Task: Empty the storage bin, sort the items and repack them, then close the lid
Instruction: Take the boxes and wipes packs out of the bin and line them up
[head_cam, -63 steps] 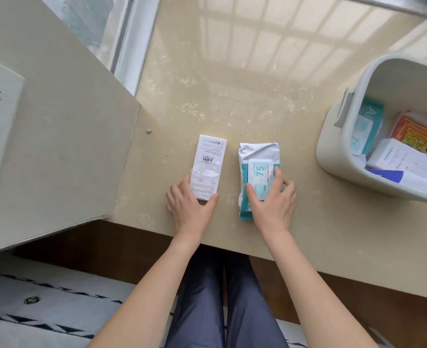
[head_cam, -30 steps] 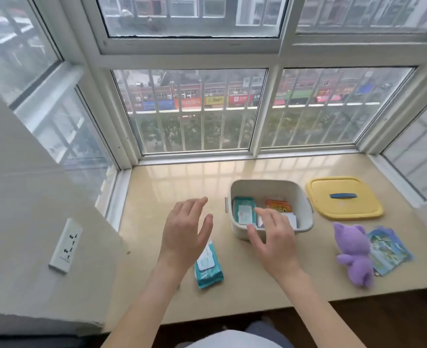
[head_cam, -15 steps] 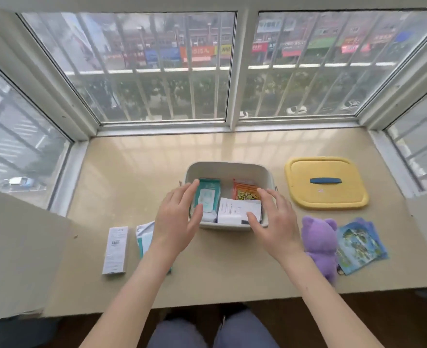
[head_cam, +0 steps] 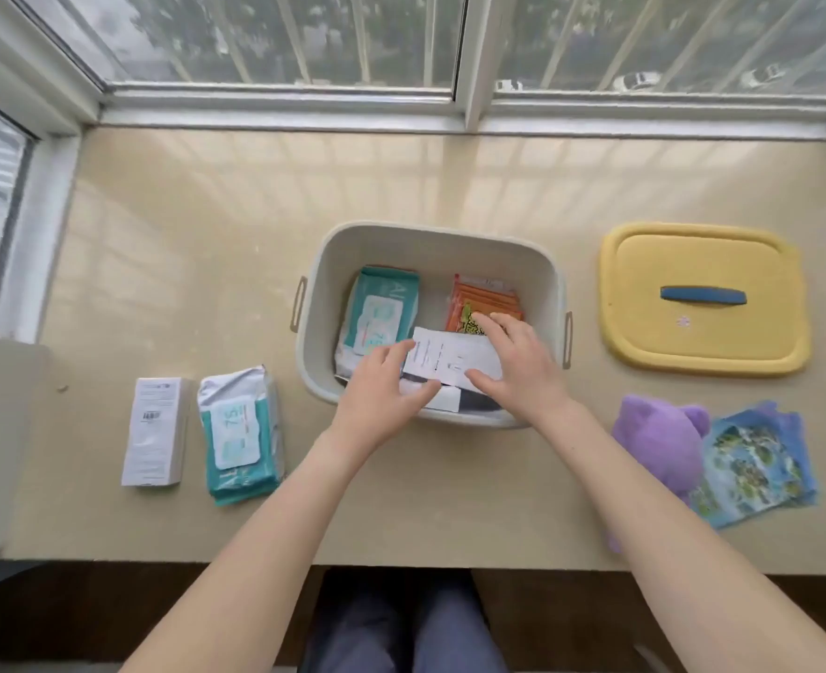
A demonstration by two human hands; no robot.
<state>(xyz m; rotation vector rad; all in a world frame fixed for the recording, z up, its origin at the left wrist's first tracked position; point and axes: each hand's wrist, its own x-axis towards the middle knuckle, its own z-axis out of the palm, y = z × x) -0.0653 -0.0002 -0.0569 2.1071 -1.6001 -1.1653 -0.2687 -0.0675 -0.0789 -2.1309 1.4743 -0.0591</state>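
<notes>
Window ledge (head_cam: pixel 182 245) bears bin (head_cam: pixel 449 250); left hand (head_cam: pixel 377 395), right hand (head_cam: pixel 522 366) grip white box (head_cam: pixel 449 361).

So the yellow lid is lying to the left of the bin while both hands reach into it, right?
Not quite: the head view shows the lid right of the bin, not left. The left hand and right hand do reach in, gripping a box.

A home: bay window (head_cam: pixel 401 41) sill (head_cam: pixel 207 211), plush toy (head_cam: pixel 658 444)

Forearms (head_cam: pixel 255 541) bare; dk blue-grey trousers (head_cam: pixel 391 624) on legs.
</notes>
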